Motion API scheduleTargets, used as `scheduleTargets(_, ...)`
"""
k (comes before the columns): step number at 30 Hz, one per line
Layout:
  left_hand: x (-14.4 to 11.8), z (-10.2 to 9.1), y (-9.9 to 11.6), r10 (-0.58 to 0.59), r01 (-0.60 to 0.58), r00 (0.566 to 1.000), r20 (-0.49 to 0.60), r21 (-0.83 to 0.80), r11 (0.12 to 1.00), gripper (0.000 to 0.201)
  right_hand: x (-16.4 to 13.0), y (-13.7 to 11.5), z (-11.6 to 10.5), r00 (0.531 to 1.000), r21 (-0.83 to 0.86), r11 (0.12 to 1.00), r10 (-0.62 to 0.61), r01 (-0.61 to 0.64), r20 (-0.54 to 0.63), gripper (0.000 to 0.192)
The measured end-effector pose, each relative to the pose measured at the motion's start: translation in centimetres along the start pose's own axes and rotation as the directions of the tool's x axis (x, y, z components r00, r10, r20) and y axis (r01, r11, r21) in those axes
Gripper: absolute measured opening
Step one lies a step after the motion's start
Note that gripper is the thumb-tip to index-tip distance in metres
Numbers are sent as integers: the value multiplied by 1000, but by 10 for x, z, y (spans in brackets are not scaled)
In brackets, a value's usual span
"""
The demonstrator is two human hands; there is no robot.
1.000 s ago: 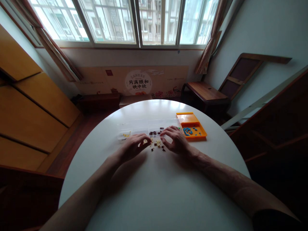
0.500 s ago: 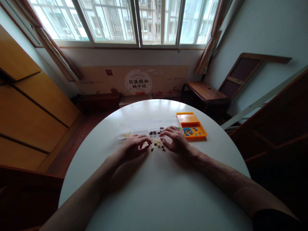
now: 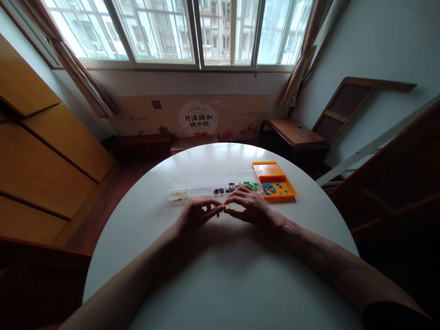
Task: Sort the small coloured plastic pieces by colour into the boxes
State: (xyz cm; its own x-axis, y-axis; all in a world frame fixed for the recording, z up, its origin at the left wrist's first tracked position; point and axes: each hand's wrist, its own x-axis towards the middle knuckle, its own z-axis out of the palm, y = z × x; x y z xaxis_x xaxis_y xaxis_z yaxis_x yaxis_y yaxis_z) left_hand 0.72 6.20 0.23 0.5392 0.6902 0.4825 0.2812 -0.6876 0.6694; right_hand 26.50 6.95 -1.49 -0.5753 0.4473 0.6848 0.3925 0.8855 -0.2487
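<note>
My left hand [image 3: 202, 211] and my right hand [image 3: 248, 204] meet above the white table, fingertips almost touching. The left thumb and index finger are pinched together; whatever sits between them is too small to make out. My right thumb and fingers are drawn in close to the same spot, and their grip is partly hidden. Small cream pieces [image 3: 228, 207] show between the hands, with a dark brown piece [image 3: 217, 215] below the left fingertips. Just behind stands a clear compartment box [image 3: 200, 188] holding yellow pieces [image 3: 181, 194], dark brown bricks [image 3: 219, 191] and green bricks [image 3: 250, 185].
An orange box [image 3: 291, 192] with its lid open and blue pieces [image 3: 269, 188] inside stands at the right of the clear box. The round white table [image 3: 220, 275] curves away at both sides. A wooden chair [image 3: 295, 130] is beyond its far right edge.
My hands have come together, the left moving right and the right slightly lower. They cover most of the loose pieces, and the green bricks have come into view.
</note>
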Motion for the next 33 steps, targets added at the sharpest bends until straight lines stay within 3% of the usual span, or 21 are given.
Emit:
scheduleTargets(12,1,-1,1,-19,19,1000,5,-15,1000,27,2,-2,-2,999,-30,999,-41,40,-26,5)
scheduleTargets(16,1,-9,3,10,-10,1000,2,182,983,22,-2,3,1,985,-57,987,145,-150,-91,9)
scheduleTargets(19,-1,-16,2,55,-75,996,67,341,937,12,-4,7,2,927,-78,937,320,-339,-194,9)
scheduleTargets(22,-5,-20,0,71,-116,989,129,387,915,9,-4,9,2,884,-85,897,404,-433,-236,7)
scheduleTargets(27,-9,-23,-4,63,-147,975,212,407,902,11,-4,5,2,900,-78,908,391,-412,-194,7)
scheduleTargets(33,-8,-19,-12,97,-162,978,185,378,912,9,-3,2,4,939,-75,943,312,-325,-142,10)
